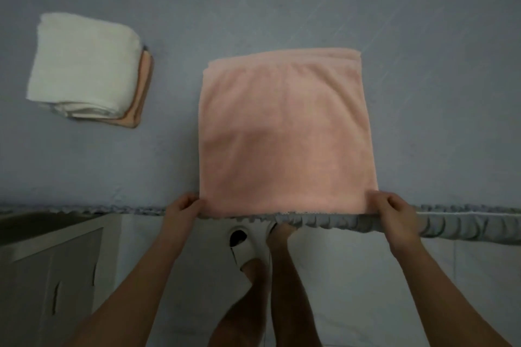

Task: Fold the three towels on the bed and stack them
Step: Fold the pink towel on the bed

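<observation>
Grey-blue bedding covers the bed (282,3), its ruffled edge running just in front of the person, with a pale cabinet (50,256) down at the left. Two towels look done: a white towel (81,62) sits folded on an orange towel (143,87), well left. The pink towel (284,132) lies partly folded at the bed's near edge. The left hand (183,205) and right hand (390,205) each pinch a near corner. Likely one or two more folds, then stacking.

My one head camera looks steeply down, close over both hands (184,207) gripping at the bed (253,8) edge.
</observation>
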